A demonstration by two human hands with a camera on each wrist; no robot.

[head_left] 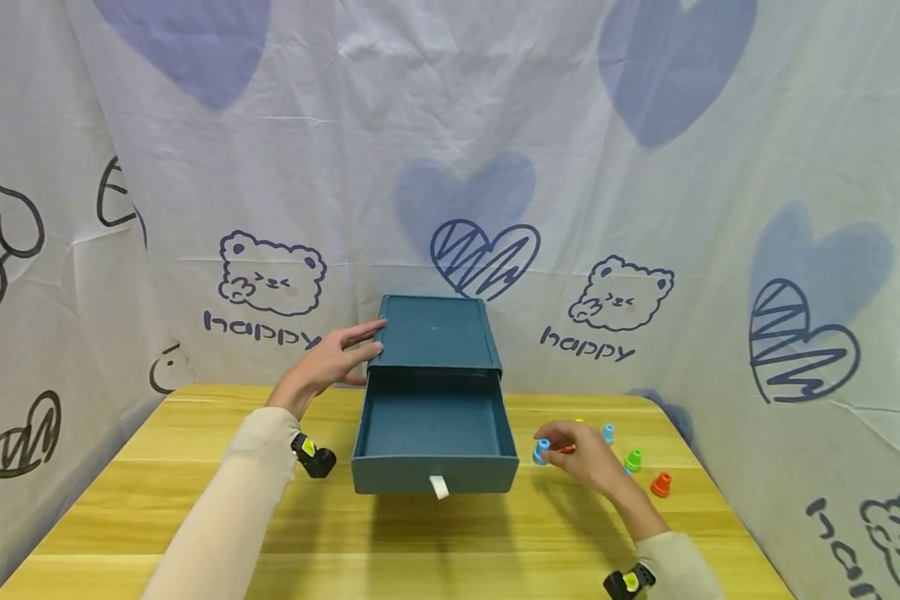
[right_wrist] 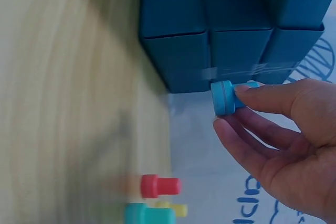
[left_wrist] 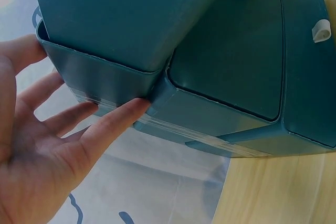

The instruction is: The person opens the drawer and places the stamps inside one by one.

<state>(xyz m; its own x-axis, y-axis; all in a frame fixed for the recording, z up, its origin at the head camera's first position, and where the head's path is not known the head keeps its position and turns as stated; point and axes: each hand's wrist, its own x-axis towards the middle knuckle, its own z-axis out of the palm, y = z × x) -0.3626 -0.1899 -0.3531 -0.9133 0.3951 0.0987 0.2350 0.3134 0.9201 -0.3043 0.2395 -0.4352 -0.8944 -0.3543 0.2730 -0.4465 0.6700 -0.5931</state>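
A dark teal drawer cabinet (head_left: 437, 333) stands at the back of the table, its top drawer (head_left: 435, 476) pulled out and bare inside. My left hand (head_left: 332, 360) rests on the cabinet's left side; in the left wrist view that hand (left_wrist: 58, 145) has its fingers extended against the casing. To the right of the drawer, my right hand (head_left: 588, 457) pinches a small blue stepped plastic peg (head_left: 542, 451) between thumb and fingers. The right wrist view has this blue peg (right_wrist: 224, 98) held above the table on its side, its wide base pointing away from the palm.
Right of the drawer, several stepped pegs stand on the wooden table (head_left: 450, 550), among them a blue peg (head_left: 608, 433), a green peg (head_left: 633, 460) and a red peg (head_left: 662, 484). Others are partly hidden by the right hand. A printed cloth (head_left: 450, 125) hangs behind and beside.
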